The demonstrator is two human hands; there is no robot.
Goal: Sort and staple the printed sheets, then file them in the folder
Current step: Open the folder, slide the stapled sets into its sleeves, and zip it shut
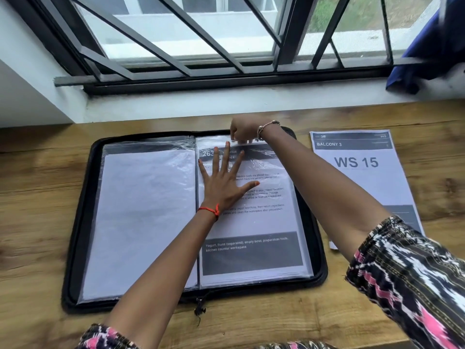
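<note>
Left hand (222,190): fingers spread flat, pressing printed sheet (251,222).
Right hand (244,131): pinches plastic sleeve (276,167) mouth, just up-frame of left fingertips.

Left hand (222,187) hides the heading of the printed sheet (251,222).

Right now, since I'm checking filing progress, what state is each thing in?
folder: open, flat on table.
left hand: flat, pressing right sleeve.
right hand: pinching sleeve's top edge.
printed sheet: inside right sleeve.
WS 15 sheet: loose on table, unfiled.
</note>
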